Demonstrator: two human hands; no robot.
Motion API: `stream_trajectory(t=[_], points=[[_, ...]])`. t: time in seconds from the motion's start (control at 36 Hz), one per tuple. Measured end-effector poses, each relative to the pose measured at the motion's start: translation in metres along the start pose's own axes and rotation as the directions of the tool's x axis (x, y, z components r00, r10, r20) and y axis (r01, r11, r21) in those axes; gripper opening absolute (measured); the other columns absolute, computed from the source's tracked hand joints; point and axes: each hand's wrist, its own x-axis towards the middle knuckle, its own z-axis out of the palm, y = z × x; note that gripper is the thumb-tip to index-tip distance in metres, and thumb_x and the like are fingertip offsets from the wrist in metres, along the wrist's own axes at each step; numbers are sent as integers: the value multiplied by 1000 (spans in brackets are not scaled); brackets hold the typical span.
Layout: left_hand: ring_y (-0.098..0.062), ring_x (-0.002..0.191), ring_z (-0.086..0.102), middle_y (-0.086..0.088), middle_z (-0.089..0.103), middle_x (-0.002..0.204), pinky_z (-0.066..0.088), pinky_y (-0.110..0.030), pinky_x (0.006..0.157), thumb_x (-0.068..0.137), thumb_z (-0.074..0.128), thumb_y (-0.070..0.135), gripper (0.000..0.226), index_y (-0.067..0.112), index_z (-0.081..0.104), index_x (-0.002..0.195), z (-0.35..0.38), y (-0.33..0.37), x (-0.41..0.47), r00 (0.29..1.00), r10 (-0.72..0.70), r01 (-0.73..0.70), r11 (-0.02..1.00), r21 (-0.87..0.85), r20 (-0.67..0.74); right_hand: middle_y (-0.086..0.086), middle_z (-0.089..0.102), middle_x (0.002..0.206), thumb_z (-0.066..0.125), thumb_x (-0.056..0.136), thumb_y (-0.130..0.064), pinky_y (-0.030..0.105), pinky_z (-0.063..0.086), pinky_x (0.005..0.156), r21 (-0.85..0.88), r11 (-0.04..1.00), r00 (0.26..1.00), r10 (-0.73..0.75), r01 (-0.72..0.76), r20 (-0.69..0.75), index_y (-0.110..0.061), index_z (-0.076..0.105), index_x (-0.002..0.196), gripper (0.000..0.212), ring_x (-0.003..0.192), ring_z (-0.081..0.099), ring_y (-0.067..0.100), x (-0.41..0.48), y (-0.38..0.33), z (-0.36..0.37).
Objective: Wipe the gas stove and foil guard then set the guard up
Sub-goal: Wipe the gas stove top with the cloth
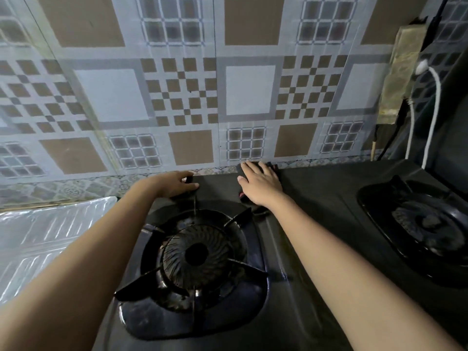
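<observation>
Two hands reach to the stove's (316, 211) rear edge at mid-frame: the left hand (174, 184) grips the back left corner, thumb on top and fingers curled behind, while the right hand (260, 186) lies flat with straight fingers, pressing a dark cloth (274, 167) onto the stove top by the tiled wall (177, 84). The foil guard (45, 236) lies flat at the left edge of the frame, beside the stove. The near burner (197, 254) sits in its round black pan at lower centre, and a second burner (428, 224) sits likewise at right.
</observation>
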Motion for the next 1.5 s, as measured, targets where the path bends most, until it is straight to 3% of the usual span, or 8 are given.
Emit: stream_trajectory(t=[0.19, 0.36, 0.61, 0.83, 0.89, 1.0, 1.08, 1.5], points=[[-30, 132, 41, -10, 41, 147, 31, -42, 111, 90, 49, 49, 61, 22, 35, 143, 4, -4, -7, 997, 8, -8, 1000, -2, -81, -22, 18, 154, 27, 101, -33, 27, 3, 117, 128, 938, 941, -332, 323, 57, -39, 24, 144, 44, 144, 7, 4, -6, 11, -6], [-32, 131, 42, -13, 42, 146, 33, -40, 109, 94, 49, 39, 54, 19, 36, 143, 4, 14, -6, 997, -12, 13, 1000, 10, -73, -25, 21, 152, 35, 100, -27, 24, 4, 116, 176, 903, 911, -408, 393, 61, -39, 30, 142, 44, 143, 8, 0, -30, 47, -14], [-30, 127, 44, -11, 45, 142, 34, -39, 107, 95, 48, 38, 51, 17, 39, 141, 9, 83, 10, 997, 75, -75, 995, 67, 6, -21, 7, 156, 22, 101, -39, 32, 1, 118, 45, 993, 994, -112, 112, 0, -37, 15, 147, 47, 145, 2, 8, -45, 105, -25], [-32, 129, 43, -13, 44, 144, 36, -42, 105, 96, 45, 38, 52, 14, 36, 141, 37, 151, 16, 986, 155, -153, 987, 39, -60, -14, 3, 158, 19, 100, -44, 34, 2, 119, 20, 992, 991, 122, -121, -54, -32, 11, 148, 51, 146, 3, 17, -30, 132, -31], [-31, 132, 40, -12, 40, 147, 34, -43, 109, 95, 45, 39, 54, 15, 34, 143, 43, 164, 16, 979, 182, -180, 983, 38, -87, -12, 3, 158, 19, 99, -44, 35, 3, 120, 35, 986, 985, 162, -160, -66, -31, 11, 149, 52, 147, 3, 19, -27, 136, -32], [-26, 145, 15, -6, 17, 158, 13, -48, 118, 97, 38, 39, 56, 20, 23, 148, 55, 180, 14, 971, 221, -215, 974, 73, -95, -9, 4, 159, 18, 99, -43, 37, 3, 119, 61, 967, 961, 254, -248, -109, -28, 12, 149, 52, 146, 4, 22, -27, 142, -35], [-24, 147, 5, -4, 8, 160, 6, -49, 119, 99, 34, 37, 55, 19, 19, 149, 62, 184, 13, 970, 222, -215, 974, 72, -98, -6, 4, 159, 19, 99, -43, 38, 2, 119, 81, 949, 941, 312, -304, -129, -25, 12, 149, 53, 146, 3, 24, -28, 146, -37], [-23, 147, 9, -1, 8, 160, 13, -43, 120, 95, 43, 42, 62, 21, 20, 149, 53, 151, -13, 955, 297, -296, 950, 99, 1, 5, -3, 159, 18, 100, -37, 43, 1, 120, 149, 815, 796, 579, -560, -175, -17, 6, 149, 55, 146, -1, 34, -30, 132, -38]])
